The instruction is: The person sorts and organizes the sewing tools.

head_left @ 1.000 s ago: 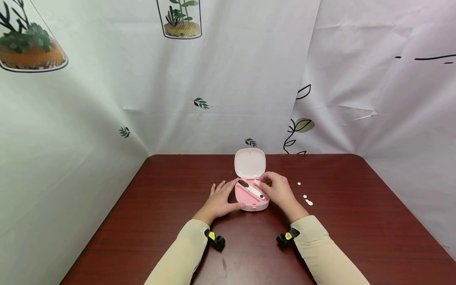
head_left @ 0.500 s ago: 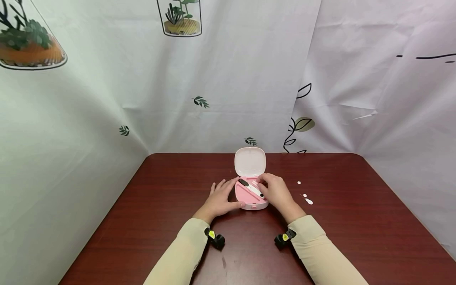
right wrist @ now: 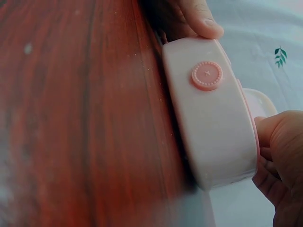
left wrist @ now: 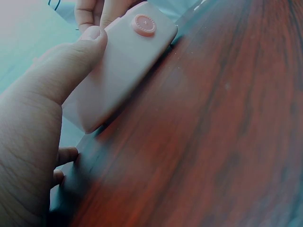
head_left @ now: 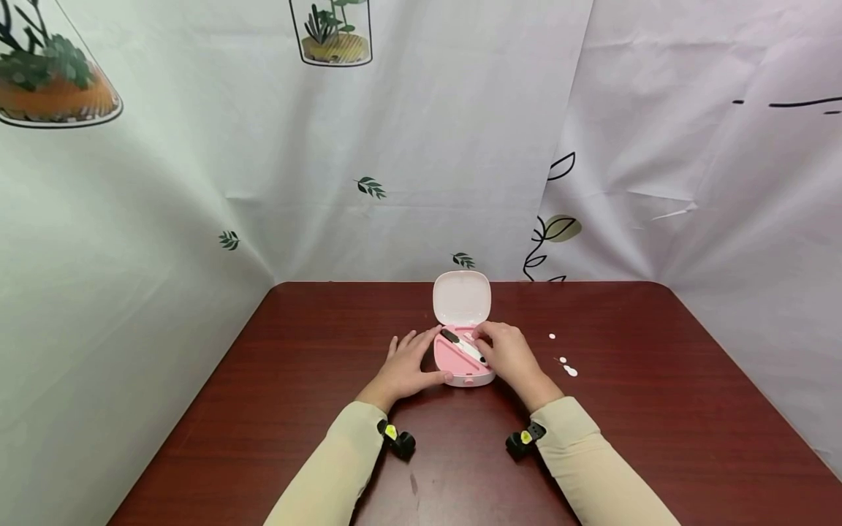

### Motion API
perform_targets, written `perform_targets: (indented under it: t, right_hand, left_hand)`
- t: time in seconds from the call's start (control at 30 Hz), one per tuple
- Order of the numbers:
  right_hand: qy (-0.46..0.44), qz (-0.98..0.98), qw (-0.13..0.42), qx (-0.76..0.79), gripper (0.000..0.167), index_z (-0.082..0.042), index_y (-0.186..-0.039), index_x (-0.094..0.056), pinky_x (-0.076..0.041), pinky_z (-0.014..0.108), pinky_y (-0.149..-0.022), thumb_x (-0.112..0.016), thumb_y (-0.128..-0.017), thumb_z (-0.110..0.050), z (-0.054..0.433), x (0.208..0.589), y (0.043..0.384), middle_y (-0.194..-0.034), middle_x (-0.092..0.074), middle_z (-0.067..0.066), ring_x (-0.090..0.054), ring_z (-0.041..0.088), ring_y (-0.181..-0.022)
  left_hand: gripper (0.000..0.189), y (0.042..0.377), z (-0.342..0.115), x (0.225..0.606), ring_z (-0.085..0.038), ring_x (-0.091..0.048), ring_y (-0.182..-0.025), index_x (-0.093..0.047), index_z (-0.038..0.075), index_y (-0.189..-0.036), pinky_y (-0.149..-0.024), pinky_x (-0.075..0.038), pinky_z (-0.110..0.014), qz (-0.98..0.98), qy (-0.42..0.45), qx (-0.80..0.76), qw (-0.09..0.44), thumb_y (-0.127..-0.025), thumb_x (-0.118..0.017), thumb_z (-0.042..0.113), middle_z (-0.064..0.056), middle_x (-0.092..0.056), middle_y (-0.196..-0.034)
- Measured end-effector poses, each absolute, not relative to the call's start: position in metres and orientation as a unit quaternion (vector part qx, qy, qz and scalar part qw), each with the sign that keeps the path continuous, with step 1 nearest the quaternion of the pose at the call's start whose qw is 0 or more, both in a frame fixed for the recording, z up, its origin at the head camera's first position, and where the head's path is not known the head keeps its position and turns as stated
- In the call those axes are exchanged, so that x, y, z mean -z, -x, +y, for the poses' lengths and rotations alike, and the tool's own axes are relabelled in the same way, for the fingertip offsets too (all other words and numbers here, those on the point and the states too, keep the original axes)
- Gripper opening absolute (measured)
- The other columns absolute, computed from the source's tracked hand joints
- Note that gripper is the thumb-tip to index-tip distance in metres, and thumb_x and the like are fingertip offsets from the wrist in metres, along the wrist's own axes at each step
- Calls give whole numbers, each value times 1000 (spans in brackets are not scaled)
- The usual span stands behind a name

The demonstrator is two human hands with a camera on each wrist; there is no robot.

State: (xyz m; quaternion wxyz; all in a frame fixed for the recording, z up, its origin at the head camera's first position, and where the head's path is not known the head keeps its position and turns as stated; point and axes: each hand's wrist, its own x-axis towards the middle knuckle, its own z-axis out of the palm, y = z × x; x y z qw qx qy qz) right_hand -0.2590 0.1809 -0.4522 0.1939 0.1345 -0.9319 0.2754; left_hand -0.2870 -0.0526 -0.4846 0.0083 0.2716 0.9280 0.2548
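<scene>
A small pink-and-white case (head_left: 454, 363) stands on the table, its rounded white lid (head_left: 462, 298) raised at the back. Diagonally across the pink insert lies a slim white tool (head_left: 469, 351) with a dark end and a black dot. My left hand (head_left: 409, 369) steadies the case's left side, thumb on the front top edge and index finger at the back corner, fingers spread. My right hand (head_left: 510, 353) reaches over the right side, bent fingers pinching a small white piece (head_left: 468, 337) down in the insert. Fingers partly hide that piece. The front carries a button-shaped pink clasp (right wrist: 207, 75).
Several small white round pieces (head_left: 570, 371) lie on the dark red wooden table (head_left: 631, 424), right of the right hand. A white patterned cloth (head_left: 408, 131) hangs behind the table and along its sides. Each wrist wears a small black camera (head_left: 403, 444).
My right hand has lowered slightly into the case with the small white piece, which was held higher and showed more clearly before. The left hand has stayed in place.
</scene>
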Motion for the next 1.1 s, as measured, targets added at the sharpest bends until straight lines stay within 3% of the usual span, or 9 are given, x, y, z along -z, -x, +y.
perform_targets:
  t: [0.63, 0.93, 1.1]
  right_hand:
    - [-149, -931, 164, -290, 10, -13, -91, -72, -52, 34, -71, -73, -87, -3, 188, 451, 261, -88, -66, 2, -56, 18, -78]
    - [-173, -928, 173, -282, 14, -13, -85, -69, -51, 35, -73, -75, -85, -1, 190, 453, 262, -87, -65, 1, -56, 18, -78]
    - [-175, -916, 212, -293, 11, -11, -91, -71, -52, 34, -70, -73, -85, -2, 193, 452, 261, -88, -65, 2, -56, 17, -77]
  left_hand:
    - [96, 288, -51, 485, -36, -25, -150, -25, 33, -161, -120, -6, -62, 930, -269, -251, 9, -81, -67, 68, -1, -38, -160]
    - [96, 288, -52, 486, -35, -26, -150, -26, 33, -161, -120, -6, -62, 931, -268, -248, 4, -81, -66, 68, 0, -39, -160]
    - [97, 287, -52, 486, -37, -27, -149, -27, 31, -161, -119, -7, -63, 929, -272, -251, 3, -81, -67, 68, -2, -40, -159]
